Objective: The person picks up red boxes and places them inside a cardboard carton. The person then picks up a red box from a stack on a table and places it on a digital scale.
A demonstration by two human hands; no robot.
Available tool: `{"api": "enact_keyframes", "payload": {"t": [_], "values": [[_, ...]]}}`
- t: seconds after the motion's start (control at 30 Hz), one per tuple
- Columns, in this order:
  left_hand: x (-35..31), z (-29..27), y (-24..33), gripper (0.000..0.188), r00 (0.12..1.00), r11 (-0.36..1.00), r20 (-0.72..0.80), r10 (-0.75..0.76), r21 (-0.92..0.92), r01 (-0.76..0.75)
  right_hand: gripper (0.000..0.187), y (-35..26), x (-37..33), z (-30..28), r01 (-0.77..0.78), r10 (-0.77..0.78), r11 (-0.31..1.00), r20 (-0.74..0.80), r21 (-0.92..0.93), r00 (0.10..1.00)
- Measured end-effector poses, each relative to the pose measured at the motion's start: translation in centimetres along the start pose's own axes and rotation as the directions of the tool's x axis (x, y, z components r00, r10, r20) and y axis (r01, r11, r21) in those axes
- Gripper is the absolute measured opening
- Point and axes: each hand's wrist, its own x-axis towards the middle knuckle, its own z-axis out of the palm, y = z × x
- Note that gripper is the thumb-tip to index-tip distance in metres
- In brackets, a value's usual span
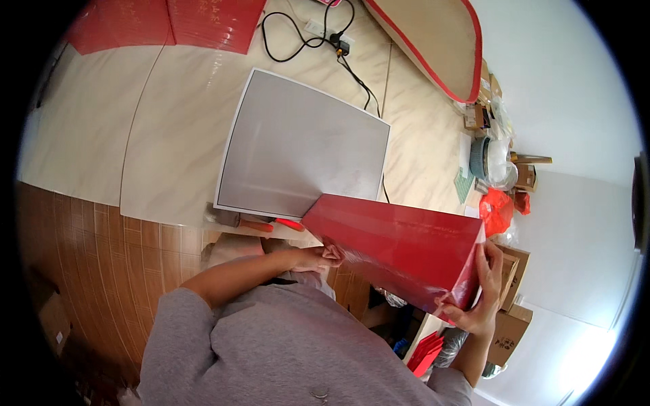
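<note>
A long red box, with shiny clear film about it, slants in front of my body. Its far left corner is against a flat grey plate with a white rim on the table. My right hand grips the box's right end, thumb below and fingers along the end face. By the near left corner, my left hand is closed, its fingertips pinching what looks like loose clear plastic film. At the table's front edge, left of the box, lie an orange-handled tool and a red-handled one; their kinds are unclear.
Black cables run to a power strip behind the plate. Other red boxes stand far left. A beige panel with red edging lies far right. Bags, a blue-grey basket and cardboard boxes crowd the right.
</note>
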Motion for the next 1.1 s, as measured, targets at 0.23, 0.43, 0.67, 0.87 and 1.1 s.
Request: {"api": "enact_keyframes", "payload": {"t": [0.23,0.43,0.67,0.87,1.1], "values": [[-1.9,-1.2,0.2,0.080,0.988,0.988,-0.051,0.143,-0.057,-0.146,0.101,-1.2,1.6,1.1,0.124,-0.124,0.992,0.028,-0.026,0.992],[-5.7,-2.5,0.2,0.059,0.977,0.985,-0.207,0.056,0.171,-0.020,0.103,-2.8,5.5,1.1,0.179,-0.172,0.980,0.085,-0.087,0.982],[-9.6,-0.7,0.9,0.048,0.842,0.971,-0.484,0.239,0.108,-0.213,0.094,-6.5,13.4,1.5,0.260,-0.259,0.964,-0.031,0.047,0.965],[-12.6,0.6,3.8,0.035,0.256,0.775,-0.775,0.578,0.424,-0.468,0.076,2.5,20.1,0.4,-0.203,0.243,0.717,0.033,0.666,0.969],[-12.0,0.2,10.8,0.065,0.060,0.717,-0.718,0.694,0.681,-0.148,0.057,17.7,17.9,9.9,-0.286,0.394,0.203,0.189,0.936,0.899]]}}
